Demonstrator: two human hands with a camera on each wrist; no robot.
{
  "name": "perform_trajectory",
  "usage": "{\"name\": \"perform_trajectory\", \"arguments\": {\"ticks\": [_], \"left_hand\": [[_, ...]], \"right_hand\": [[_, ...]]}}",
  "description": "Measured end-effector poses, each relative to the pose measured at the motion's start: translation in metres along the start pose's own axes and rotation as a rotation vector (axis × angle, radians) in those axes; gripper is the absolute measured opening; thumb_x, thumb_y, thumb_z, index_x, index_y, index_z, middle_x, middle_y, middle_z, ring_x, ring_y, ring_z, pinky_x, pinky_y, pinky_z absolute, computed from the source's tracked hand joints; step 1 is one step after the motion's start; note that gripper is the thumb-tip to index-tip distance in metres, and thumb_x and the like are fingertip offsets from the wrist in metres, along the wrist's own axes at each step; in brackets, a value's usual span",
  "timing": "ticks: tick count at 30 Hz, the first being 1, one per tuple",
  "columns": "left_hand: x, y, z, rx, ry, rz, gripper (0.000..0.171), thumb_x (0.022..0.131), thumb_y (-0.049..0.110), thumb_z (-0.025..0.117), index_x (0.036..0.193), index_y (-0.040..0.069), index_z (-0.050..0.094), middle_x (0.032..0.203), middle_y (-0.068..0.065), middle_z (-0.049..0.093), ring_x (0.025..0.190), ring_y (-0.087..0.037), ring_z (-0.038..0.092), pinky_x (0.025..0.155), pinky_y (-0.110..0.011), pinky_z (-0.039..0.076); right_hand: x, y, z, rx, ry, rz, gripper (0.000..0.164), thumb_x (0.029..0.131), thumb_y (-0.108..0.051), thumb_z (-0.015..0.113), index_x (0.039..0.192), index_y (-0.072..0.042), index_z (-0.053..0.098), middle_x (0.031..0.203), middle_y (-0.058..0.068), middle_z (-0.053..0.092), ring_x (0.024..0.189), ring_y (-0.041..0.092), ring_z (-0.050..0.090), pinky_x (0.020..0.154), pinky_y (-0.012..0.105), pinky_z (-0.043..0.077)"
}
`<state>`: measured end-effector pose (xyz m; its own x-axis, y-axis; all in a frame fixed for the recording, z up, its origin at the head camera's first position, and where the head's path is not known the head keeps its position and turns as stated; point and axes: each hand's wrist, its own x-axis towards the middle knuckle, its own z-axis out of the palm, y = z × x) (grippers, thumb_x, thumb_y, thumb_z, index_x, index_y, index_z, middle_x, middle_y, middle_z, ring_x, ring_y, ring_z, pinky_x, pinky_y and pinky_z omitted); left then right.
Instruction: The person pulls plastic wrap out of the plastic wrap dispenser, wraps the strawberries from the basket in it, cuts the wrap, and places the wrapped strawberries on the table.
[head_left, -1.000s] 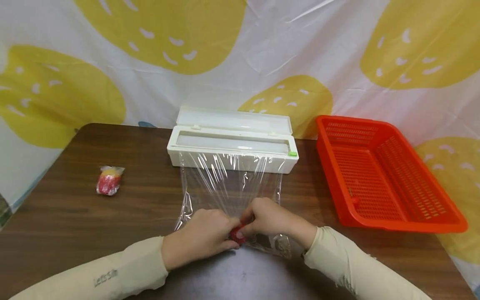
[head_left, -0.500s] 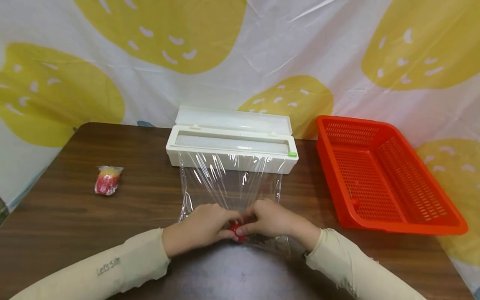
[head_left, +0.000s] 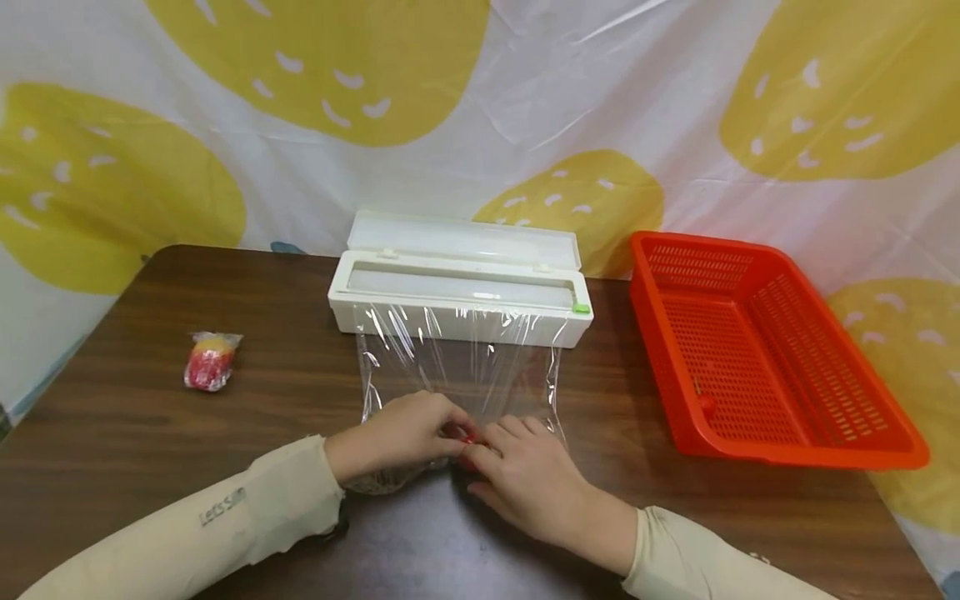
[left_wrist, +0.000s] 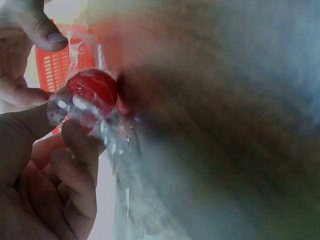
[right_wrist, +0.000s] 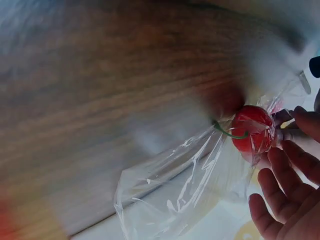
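A red cherry point(head_left: 469, 437) with a green stem, clearest in the right wrist view, lies against clear plastic wrap point(head_left: 480, 367). My left hand point(head_left: 408, 429) pinches it together with gathered film, as the left wrist view shows. Film covers part of the cherry point(left_wrist: 93, 86). My right hand point(head_left: 536, 483) is just to its right, and in the right wrist view its fingers are spread and loosely bent beside the cherry point(right_wrist: 250, 127). The film runs from a white wrap dispenser point(head_left: 457, 321) with its lid raised. In the head view, fingers hide most of the cherry.
A red plastic basket point(head_left: 832, 457) stands on the right, with a small red stemmed thing point(head_left: 707, 405) inside. On the left of the brown table point(head_left: 285, 358) lies a film-wrapped red and yellow piece point(head_left: 211, 364). A lemon-patterned cloth point(head_left: 540, 100) hangs behind.
My right hand has let go of the cherry and turned, coming slightly nearer the body. The right side of the film's front edge has been drawn in toward the cherry. My left hand keeps its pinch.
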<state>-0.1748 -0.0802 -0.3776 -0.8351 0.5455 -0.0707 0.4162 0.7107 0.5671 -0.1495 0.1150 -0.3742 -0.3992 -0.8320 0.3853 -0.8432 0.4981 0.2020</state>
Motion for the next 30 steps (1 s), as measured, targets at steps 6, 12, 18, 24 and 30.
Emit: {"name": "perform_trajectory", "arguments": {"ticks": [6,12,18,24,30], "left_hand": [[0.005,-0.009,0.0,-0.113,-0.057,0.032,0.02,0.082,0.015,0.067,0.1,0.009,0.073,0.083,0.001,0.073,0.068,0.0,0.06,0.065,-0.018,0.049],[0.009,-0.013,0.0,-0.163,-0.079,0.02,0.019,0.084,0.025,0.07,0.096,0.01,0.073,0.082,0.002,0.073,0.068,-0.001,0.057,0.067,-0.019,0.048],[0.01,-0.014,0.0,-0.13,-0.067,0.014,0.022,0.087,0.029,0.067,0.099,0.012,0.074,0.083,0.004,0.073,0.064,-0.001,0.052,0.065,-0.019,0.046],[0.011,-0.016,0.0,-0.129,-0.06,0.019,0.021,0.089,0.029,0.064,0.097,0.013,0.075,0.08,0.005,0.073,0.064,-0.002,0.051,0.064,-0.021,0.046],[0.011,-0.014,0.002,-0.096,-0.006,-0.071,0.02,0.088,0.035,0.065,0.091,0.019,0.076,0.082,0.007,0.073,0.067,-0.004,0.054,0.065,-0.025,0.046]], "right_hand": [[-0.001,0.002,0.005,-0.031,-0.019,0.024,0.037,0.073,-0.046,0.076,0.096,-0.02,0.067,0.094,-0.007,0.066,0.086,0.013,0.056,0.071,0.027,0.041],[-0.001,0.009,0.008,-0.044,-0.065,0.08,0.047,0.07,-0.047,0.078,0.106,-0.018,0.071,0.096,-0.006,0.067,0.089,0.013,0.057,0.072,0.028,0.044],[0.008,0.016,0.008,0.039,-0.124,0.138,0.04,0.066,-0.045,0.082,0.096,-0.02,0.073,0.09,-0.007,0.065,0.083,0.012,0.056,0.069,0.028,0.046],[0.017,0.024,0.007,0.16,-0.195,0.201,0.027,0.071,-0.041,0.08,0.091,-0.024,0.077,0.08,-0.01,0.064,0.077,0.01,0.056,0.065,0.027,0.047],[0.023,0.031,0.008,0.234,-0.249,0.217,0.017,0.074,-0.036,0.078,0.086,-0.025,0.078,0.075,-0.009,0.063,0.074,0.012,0.057,0.063,0.025,0.046]]}}
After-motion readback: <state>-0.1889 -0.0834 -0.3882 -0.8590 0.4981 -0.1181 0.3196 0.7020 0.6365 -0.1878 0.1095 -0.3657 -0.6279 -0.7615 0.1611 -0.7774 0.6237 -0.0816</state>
